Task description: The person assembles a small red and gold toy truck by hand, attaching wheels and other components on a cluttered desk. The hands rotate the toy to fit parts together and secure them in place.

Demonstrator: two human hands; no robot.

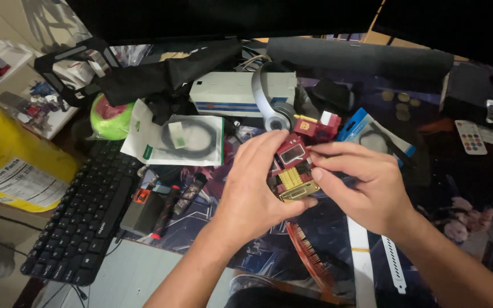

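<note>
We see a toy robot (293,168) of glossy red plastic with shiny gold parts. The keyboard (81,219) is matt black plastic. A cable sits in a clear, shiny plastic bag (175,140). The headphones (269,100) look smooth, satin grey. The yellow tub (7,148) carries a glossy label.

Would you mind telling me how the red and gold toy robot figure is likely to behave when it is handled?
The red and gold toy robot figure, held by the left hand and right hand, looks like rigid plastic, probably light. Its hinged-looking panels may swing or pop off under pressure. Its blocky shape seems unlikely to roll.
</note>
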